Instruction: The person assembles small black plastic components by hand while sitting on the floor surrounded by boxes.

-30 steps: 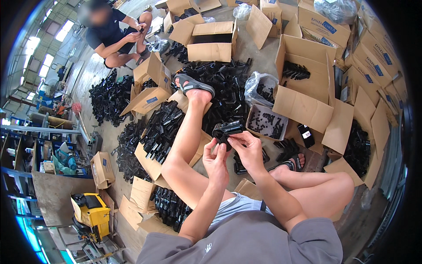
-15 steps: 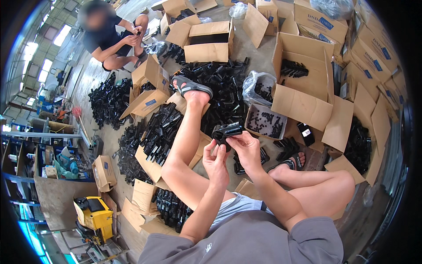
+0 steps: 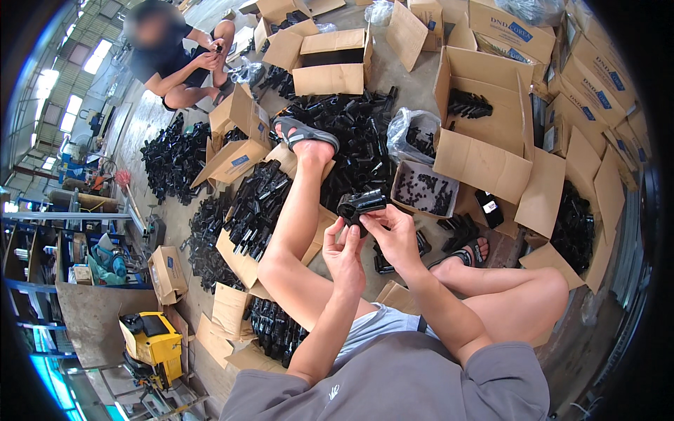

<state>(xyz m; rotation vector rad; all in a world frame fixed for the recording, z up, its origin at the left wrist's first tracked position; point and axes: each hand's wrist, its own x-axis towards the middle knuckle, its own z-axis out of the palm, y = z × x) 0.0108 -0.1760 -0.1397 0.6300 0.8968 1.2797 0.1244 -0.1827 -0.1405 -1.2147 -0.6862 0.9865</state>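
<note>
A glossy black tubular plastic part (image 3: 366, 201) is held up above my lap, its wide rounded end toward the left. My right hand (image 3: 394, 233) is closed on its right and lower side, thumb and fingers pinching it. From below left, my left hand (image 3: 344, 256) has its fingertips against the part's lower end, closed in a pinch; whether a small piece sits between them is hidden. Beyond my hands lies a heap of similar black parts (image 3: 361, 158). To the right of the part is a small open box (image 3: 425, 210) of little black pieces.
Open cardboard boxes (image 3: 484, 168) stand at the right, with stacked cartons behind. A phone (image 3: 489, 209) lies near my right foot. More black parts (image 3: 256, 207) are piled at the left. Another person (image 3: 175, 63) sits at the far left, hands together. A yellow machine (image 3: 156, 347) stands lower left.
The black part has shifted slightly up and left and turned a little in my fingers. Both hands stay on it. The other person's hands have moved slightly.
</note>
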